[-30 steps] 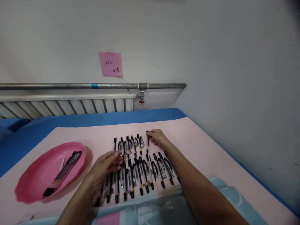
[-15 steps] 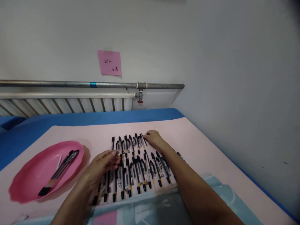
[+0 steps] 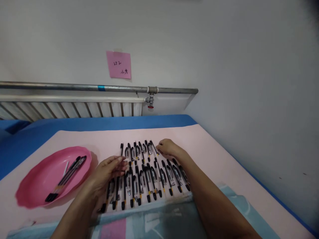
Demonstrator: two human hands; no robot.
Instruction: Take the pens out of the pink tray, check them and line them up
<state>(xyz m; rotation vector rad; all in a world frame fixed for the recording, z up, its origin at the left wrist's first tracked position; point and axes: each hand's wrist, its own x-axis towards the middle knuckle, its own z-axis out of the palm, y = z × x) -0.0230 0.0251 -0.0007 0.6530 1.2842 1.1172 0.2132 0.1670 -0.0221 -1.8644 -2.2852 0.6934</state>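
Observation:
Rows of black-capped pens, with clear barrels and yellow bits, lie on the pink mat among small loose parts. My left hand rests over their left side, its fingers loosely bent and a little apart. Under its fingertips the lower end of one pen is hidden. At the right end of the far row is my right hand, fingers curled together beside a slim pen. Whether they pinch anything is too small to tell. My right forearm crosses close to the near row's right end.
A pink scalloped tray at left holds several pens and a white stick. A light blue patterned cloth lies along the near edge. Behind the blue surface are a radiator and a metal pipe. A wall rises at right.
My right hand has shifted slightly right, away from the top of the slim pen. My left hand stays over the pens, almost unmoved. The view has shifted a little.

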